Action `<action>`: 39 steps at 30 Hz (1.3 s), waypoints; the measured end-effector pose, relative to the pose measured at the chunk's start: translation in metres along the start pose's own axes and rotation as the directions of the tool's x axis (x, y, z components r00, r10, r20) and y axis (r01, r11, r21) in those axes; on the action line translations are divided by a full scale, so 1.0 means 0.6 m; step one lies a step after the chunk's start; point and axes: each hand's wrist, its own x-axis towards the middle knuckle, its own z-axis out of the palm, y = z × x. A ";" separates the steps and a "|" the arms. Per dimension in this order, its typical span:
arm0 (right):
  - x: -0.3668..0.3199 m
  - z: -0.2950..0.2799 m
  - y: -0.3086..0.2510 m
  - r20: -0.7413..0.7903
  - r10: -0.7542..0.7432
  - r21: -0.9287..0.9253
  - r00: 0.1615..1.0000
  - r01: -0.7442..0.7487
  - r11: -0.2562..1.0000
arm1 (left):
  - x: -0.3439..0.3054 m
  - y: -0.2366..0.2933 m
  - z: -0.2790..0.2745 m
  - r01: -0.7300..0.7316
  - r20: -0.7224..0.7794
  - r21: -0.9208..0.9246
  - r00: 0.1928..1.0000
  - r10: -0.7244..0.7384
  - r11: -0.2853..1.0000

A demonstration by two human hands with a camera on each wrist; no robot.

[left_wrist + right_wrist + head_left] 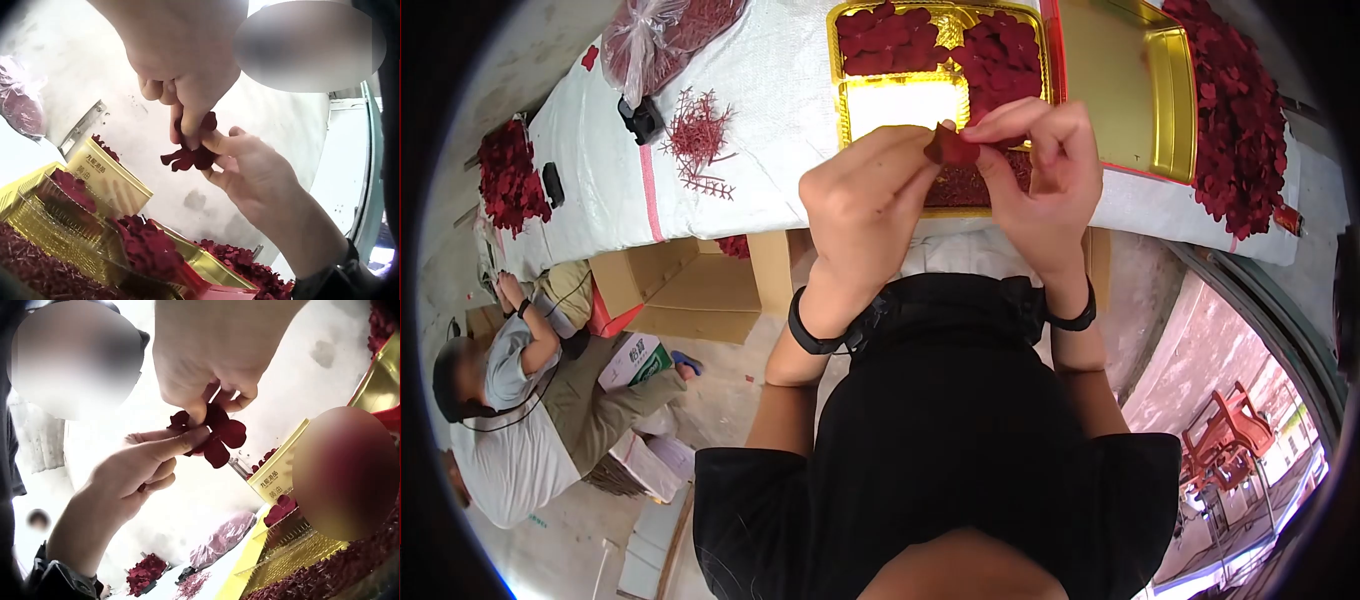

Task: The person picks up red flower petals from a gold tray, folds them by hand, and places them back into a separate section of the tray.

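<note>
Up close in front of the chest, both hands meet at a dark red five-lobed-looking flower piece (217, 453) of soft petals. My left hand (862, 200) pinches it from one side between thumb and fingers. From the other side my right hand (1045, 185) pinches the same petals, its fingertips beside the left ones. Below the hands stands a gold tray (836, 50) with compartments. Red petal pieces (888, 42) fill its far part, and thin dark red stems (975, 188) lie in the near part, partly hidden by the hands.
Right of the tray lies a red and gold box (1125, 95), then a heap of red petals (1240, 140). Leftward are loose red stems (697, 135), a black device (640, 120) and a plastic bag (670, 45). A cardboard box (700, 285) stands below; another person (530, 400) sits at left.
</note>
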 end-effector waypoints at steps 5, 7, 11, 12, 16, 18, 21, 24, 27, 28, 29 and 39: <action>0.001 0.004 -0.001 -0.073 -0.315 -0.188 0.946 0.297 0.936 | -0.006 0.003 0.010 -0.249 -0.104 0.135 0.959 0.263 0.959; -0.001 0.005 0.001 -0.110 -0.336 -0.164 0.935 0.316 0.934 | -0.005 -0.001 0.010 -0.312 -0.116 0.139 0.938 0.328 0.940; 0.006 -0.001 -0.023 -0.046 -0.066 -0.092 0.997 0.062 0.994 | 0.004 -0.008 0.004 -0.371 -0.081 0.188 0.917 0.391 0.909; 0.012 0.000 -0.027 -0.022 0.024 -0.039 0.999 -0.025 0.999 | 0.005 -0.008 0.001 -0.351 -0.046 0.199 0.929 0.367 0.915; 0.021 -0.016 -0.027 0.237 0.016 -0.220 0.971 0.037 0.975 | 0.006 -0.018 -0.006 -0.298 0.090 0.164 0.954 0.286 0.940; 0.021 -0.023 -0.022 0.282 -0.018 -0.267 0.959 0.096 0.959 | 0.002 -0.022 -0.003 -0.214 0.109 0.115 0.973 0.202 0.970; 0.014 -0.022 -0.013 0.229 -0.018 -0.268 0.973 0.080 0.960 | -0.001 -0.028 0.002 -0.098 0.142 0.049 0.986 0.091 0.994; 0.007 -0.022 -0.004 0.190 0.018 -0.270 0.982 0.035 0.962 | 0.000 -0.031 0.004 0.005 0.181 -0.022 0.984 -0.001 1.000; 0.005 -0.018 0.003 0.136 0.047 -0.214 0.990 -0.017 0.977 | 0.005 -0.029 0.005 0.214 0.240 -0.119 0.954 -0.181 0.970; 0.005 -0.018 0.007 0.109 0.070 -0.184 0.992 -0.049 0.982 | 0.007 -0.028 0.006 0.299 0.266 -0.153 0.930 -0.252 0.942; 0.006 -0.018 0.011 0.083 0.093 -0.152 0.992 -0.079 0.985 | 0.006 -0.030 0.008 0.383 0.300 -0.167 0.898 -0.323 0.909; 0.067 -0.013 0.082 0.063 0.327 0.108 0.943 -0.332 0.937 | 0.042 -0.092 0.029 0.515 0.220 -0.325 0.857 -0.466 0.793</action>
